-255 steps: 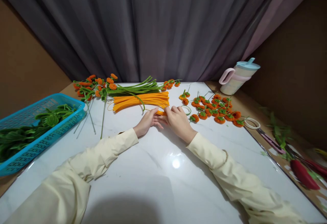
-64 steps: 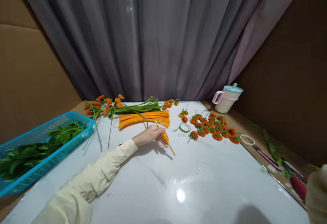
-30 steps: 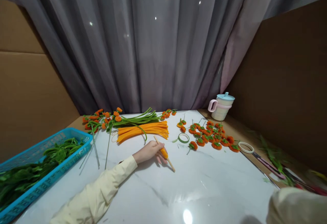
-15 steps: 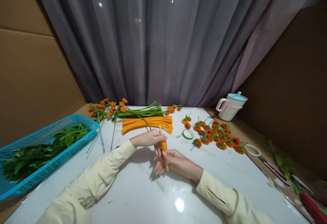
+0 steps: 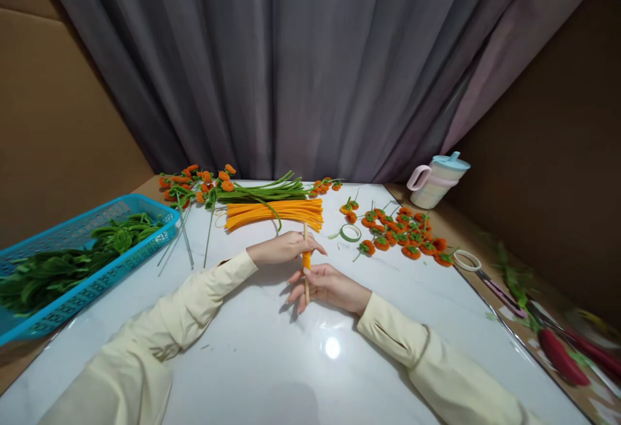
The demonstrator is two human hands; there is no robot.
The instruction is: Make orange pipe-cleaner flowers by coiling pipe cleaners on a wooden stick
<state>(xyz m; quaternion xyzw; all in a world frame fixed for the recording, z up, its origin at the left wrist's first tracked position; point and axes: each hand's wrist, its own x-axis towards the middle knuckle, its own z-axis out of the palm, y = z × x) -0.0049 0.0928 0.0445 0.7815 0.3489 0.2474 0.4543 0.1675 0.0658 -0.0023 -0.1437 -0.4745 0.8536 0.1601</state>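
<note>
A thin wooden stick (image 5: 306,292) stands nearly upright over the middle of the table, with an orange pipe cleaner (image 5: 306,261) wound around its middle. My left hand (image 5: 279,248) is closed at the stick's upper part, fingers reaching past it. Lower down, my right hand (image 5: 337,287) grips the stick, its thumb against the orange winding and its other fingers behind. Just beyond my hands lies a bundle of orange pipe cleaners (image 5: 272,214), with green pipe cleaners (image 5: 262,190) behind it.
Finished orange flowers (image 5: 402,234) cluster at the right; more flowers (image 5: 194,182) lie back left. A green tape roll (image 5: 350,233) is near them. A blue basket (image 5: 160,234) holds green leaves. A lidded cup (image 5: 436,179), scissors (image 5: 502,294) and red-handled pliers (image 5: 563,357) sit along the right edge.
My view has tipped slightly downward. The stick is now more upright, and the fingers of both hands have shifted around it, with a left finger stretched further right.
</note>
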